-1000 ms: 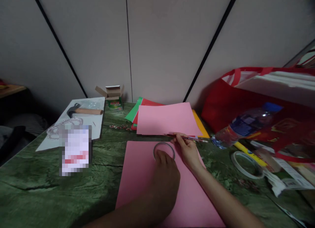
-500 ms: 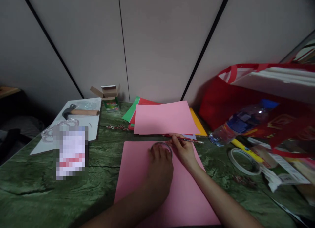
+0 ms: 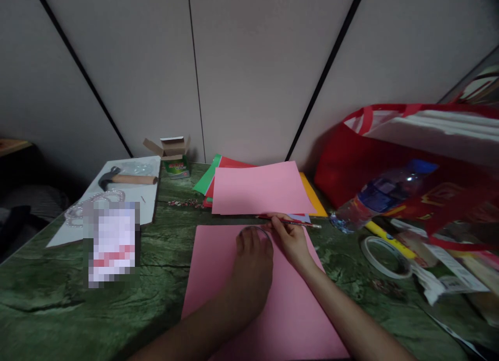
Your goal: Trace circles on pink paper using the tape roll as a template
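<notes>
A claw hammer (image 3: 132, 179) and a pearly bead strand (image 3: 78, 214) lie on a white board (image 3: 150, 202) at left of frame, apparently parked clear of the work; at lower centre, the left hand (image 3: 252, 267) sets bent fingers, close together, over a grey ring (image 3: 267, 233) lying near the top edge of a pink sheet (image 3: 296, 309), seemingly to keep it from sliding, though whether they grip it cannot be told, the thumb being hidden; just right of it, the right hand (image 3: 293, 241) pinches a pencil (image 3: 306, 224) between thumb and forefinger, held low and nearly level, probably for close control beside the ring; at right, a plastic bottle (image 3: 384, 194) leans before a red bag (image 3: 341, 158), which likely props it.
</notes>
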`<state>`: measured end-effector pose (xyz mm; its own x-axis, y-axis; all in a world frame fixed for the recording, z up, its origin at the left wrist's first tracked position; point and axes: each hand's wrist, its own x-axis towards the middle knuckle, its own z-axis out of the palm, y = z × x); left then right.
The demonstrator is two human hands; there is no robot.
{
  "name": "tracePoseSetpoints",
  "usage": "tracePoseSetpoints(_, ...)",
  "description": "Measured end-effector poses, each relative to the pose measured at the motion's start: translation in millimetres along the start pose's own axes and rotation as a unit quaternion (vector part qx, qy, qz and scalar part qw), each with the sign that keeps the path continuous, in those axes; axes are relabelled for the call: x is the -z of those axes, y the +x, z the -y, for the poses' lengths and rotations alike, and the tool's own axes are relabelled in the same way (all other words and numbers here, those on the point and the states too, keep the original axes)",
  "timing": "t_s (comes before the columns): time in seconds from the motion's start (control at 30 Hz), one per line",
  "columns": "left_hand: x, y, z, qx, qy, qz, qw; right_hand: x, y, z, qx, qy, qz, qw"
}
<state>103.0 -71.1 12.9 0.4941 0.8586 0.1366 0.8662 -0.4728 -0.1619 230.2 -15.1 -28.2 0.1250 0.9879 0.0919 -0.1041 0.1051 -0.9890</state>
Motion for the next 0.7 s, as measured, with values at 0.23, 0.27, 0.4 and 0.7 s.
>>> tracePoseSetpoints(0.23, -0.8, 2.5, 2.5, -0.026, -0.014, -0.001, 1.000, -0.7, 2.6, -1.6, -0.008, -0.006, -0.016, 1.000)
tracePoseSetpoints(0.27, -1.4, 2.6, 2.5, -0.027, -0.017, -0.001, 0.999, -1.2, 3.7, -1.0, -0.013, -0.008, -0.017, 1.000)
tracePoseSetpoints(0.4, -4.1, 3.4, 2.7, -0.029, -0.021, 0.002, 0.999, -4.2, 11.3, 0.9, -0.020, -0.010, -0.016, 1.000)
tracePoseSetpoints(0.7, -1.1, 6.2, 5.0, -0.039, 0.011, 0.018, 0.999, -20.7, 33.2, -1.1, -0.008, -0.055, 0.043, 0.998)
